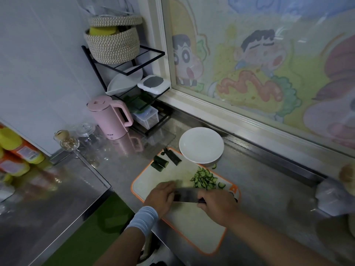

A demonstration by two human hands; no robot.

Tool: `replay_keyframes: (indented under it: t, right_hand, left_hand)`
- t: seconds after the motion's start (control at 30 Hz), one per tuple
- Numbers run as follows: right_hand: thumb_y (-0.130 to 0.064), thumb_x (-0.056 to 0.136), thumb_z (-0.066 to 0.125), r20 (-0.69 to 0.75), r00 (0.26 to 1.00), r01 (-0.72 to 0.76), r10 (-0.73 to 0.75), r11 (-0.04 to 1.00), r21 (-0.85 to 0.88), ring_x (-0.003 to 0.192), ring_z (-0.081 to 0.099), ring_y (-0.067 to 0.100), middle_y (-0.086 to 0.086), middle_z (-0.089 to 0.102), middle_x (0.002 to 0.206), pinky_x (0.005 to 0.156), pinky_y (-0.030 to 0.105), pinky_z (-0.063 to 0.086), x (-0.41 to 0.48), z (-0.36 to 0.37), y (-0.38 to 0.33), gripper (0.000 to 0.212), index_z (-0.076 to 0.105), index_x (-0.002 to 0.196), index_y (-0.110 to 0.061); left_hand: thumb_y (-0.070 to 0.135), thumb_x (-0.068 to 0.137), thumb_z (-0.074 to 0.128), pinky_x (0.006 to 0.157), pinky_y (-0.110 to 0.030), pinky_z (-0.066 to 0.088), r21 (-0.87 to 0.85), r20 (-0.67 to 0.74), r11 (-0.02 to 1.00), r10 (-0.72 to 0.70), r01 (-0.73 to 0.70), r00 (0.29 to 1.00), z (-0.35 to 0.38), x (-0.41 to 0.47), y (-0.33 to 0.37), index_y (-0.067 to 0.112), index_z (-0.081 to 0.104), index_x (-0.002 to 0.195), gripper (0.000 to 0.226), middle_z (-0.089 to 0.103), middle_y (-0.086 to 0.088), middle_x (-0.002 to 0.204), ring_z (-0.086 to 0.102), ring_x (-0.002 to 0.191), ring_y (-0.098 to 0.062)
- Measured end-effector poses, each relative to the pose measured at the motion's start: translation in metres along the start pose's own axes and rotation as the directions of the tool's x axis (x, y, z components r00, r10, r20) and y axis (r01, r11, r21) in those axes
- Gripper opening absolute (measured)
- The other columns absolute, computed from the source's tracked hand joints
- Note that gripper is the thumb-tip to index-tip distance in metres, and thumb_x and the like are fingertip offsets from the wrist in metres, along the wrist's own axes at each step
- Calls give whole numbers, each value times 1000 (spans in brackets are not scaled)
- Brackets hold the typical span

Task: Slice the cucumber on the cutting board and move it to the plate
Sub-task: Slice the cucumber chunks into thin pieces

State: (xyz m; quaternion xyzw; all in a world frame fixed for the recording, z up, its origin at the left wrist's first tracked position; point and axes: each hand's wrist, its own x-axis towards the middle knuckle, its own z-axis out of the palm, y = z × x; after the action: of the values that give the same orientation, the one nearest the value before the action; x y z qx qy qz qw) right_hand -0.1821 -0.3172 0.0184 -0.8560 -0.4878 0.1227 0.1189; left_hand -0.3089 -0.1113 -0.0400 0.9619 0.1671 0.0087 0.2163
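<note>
Hands at lower centre: right hand (217, 204) gripping knife (185, 195), left hand (160, 196) bracing beside it, hold hidden; keep clear, slice evenly.

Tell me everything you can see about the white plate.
The white plate is round, shallow, glossy, ceramic by its look, and empty. It sits flat on the steel counter, its near rim seeming to overlap the far corner of the orange-edged cutting board. No hand touches it; one cucumber slice lies just beside it.
</note>
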Motion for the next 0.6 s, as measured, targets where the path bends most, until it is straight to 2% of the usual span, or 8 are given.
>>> replay_keyframes:
  t: [0.03, 0.1, 0.17, 0.3, 0.37, 0.43, 0.5, 0.6]
  right_hand:
    - [-50, 89, 54, 5, 1000, -5, 5, 1000, 9, 93, 62, 14, -7, 68, 99, 63, 27, 37, 0, 0, 1, 28, 56, 110, -31]
    - [-51, 88, 54, 6, 1000, -12, 12, 1000, 9, 89, 62, 15, -6, 67, 96, 63, 28, 39, 2, 2, 2, 27, 56, 105, -30]
    - [-51, 88, 53, 1, 1000, -22, 22, 1000, -8, 85, 62, 16, -5, 67, 91, 60, 29, 39, 5, 2, 0, 26, 55, 100, -29]
    - [-53, 87, 50, 1, 999, -42, 42, 998, -37, 82, 62, 15, -5, 67, 89, 60, 29, 43, 11, 3, -6, 28, 55, 101, -29]
    - [-54, 87, 49, -5, 999, -40, 40, 998, -39, 82, 63, 14, -6, 67, 89, 59, 28, 42, 13, 3, -10, 29, 55, 103, -30]
    - [-53, 87, 50, -9, 999, -33, 33, 999, -33, 83, 63, 14, -6, 67, 90, 57, 27, 37, 15, 1, -16, 27, 55, 103, -32]
    - [-52, 88, 50, -15, 999, -35, 34, 999, -37, 83, 63, 15, -6, 67, 90, 58, 26, 35, 17, -2, -23, 26, 56, 104, -33]
    - [-52, 89, 49, -20, 998, -54, 53, 997, -53, 82, 63, 16, -6, 67, 89, 58, 27, 37, 20, -7, -32, 25, 56, 103, -32]
  left_hand:
    - [39, 85, 27, 104, -29, 34, -16, -54, 1000, 20, -21, 998, -2, 0, 1, 22, 55, 129, 55, 54, 1, 131, 45, 121, -19]
    - [30, 82, 38, 92, -27, 46, -11, -107, 987, 160, -162, 981, -4, -7, -1, 22, 66, 114, 43, 63, 3, 116, 54, 107, -17]
    - [29, 79, 42, 95, -30, 46, 1, -19, 964, 267, -267, 964, -2, -13, -6, 22, 66, 116, 45, 63, 3, 119, 55, 111, -17]
    - [35, 85, 27, 111, -28, 27, 26, 132, 995, 91, -96, 987, -6, -3, -22, 25, 49, 136, 56, 49, 3, 138, 40, 129, -17]
    - [33, 85, 30, 107, -30, 31, 13, 105, 998, 52, -54, 993, -13, 6, -25, 27, 53, 131, 51, 54, 3, 132, 42, 123, -17]
    - [32, 81, 33, 99, -30, 38, -26, 61, 992, 126, -125, 990, -15, 12, -26, 25, 60, 121, 49, 60, 3, 121, 47, 113, -16]
    - [35, 78, 30, 98, -28, 39, -5, 133, 980, 199, -200, 971, -14, 17, -26, 28, 60, 123, 54, 59, 3, 121, 47, 114, -16]
    - [35, 80, 31, 98, -29, 39, -2, 289, 998, 62, -64, 955, -20, 24, -31, 33, 56, 125, 51, 59, 2, 124, 49, 117, -21]
